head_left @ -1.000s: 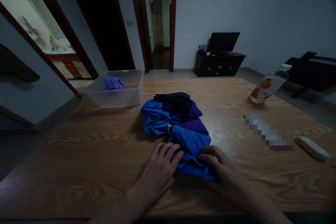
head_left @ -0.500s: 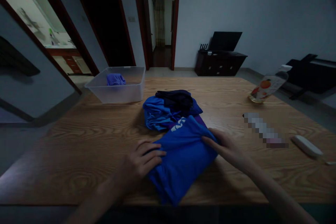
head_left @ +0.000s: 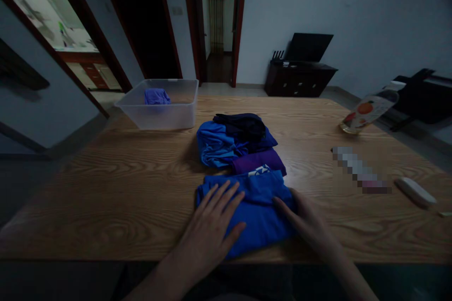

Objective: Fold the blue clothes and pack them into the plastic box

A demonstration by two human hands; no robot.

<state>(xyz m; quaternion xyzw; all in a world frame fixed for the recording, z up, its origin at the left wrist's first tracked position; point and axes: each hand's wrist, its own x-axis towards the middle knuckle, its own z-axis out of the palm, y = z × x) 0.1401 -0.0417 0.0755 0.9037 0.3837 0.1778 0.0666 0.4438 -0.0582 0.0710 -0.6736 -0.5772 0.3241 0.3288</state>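
A bright blue garment (head_left: 259,207) with white print lies spread near the front edge of the wooden table (head_left: 116,188). My left hand (head_left: 212,228) rests flat on its left half, fingers stretched out. My right hand (head_left: 305,221) lies on its right edge, fingers extended along the cloth. Just behind sits a pile of clothes (head_left: 235,141): a lighter blue piece, a dark navy one on top and a purple one at the front.
A clear plastic bin (head_left: 160,113) holding a folded purple-blue cloth (head_left: 156,96) stands at the back left. A tilted bottle with a fruit label (head_left: 369,110) is at the back right. A white remote-like object (head_left: 415,191) lies at the right edge.
The blue garment was pulled off the pile toward me, then laid flat. Both hands went from gripping it to resting open on it.
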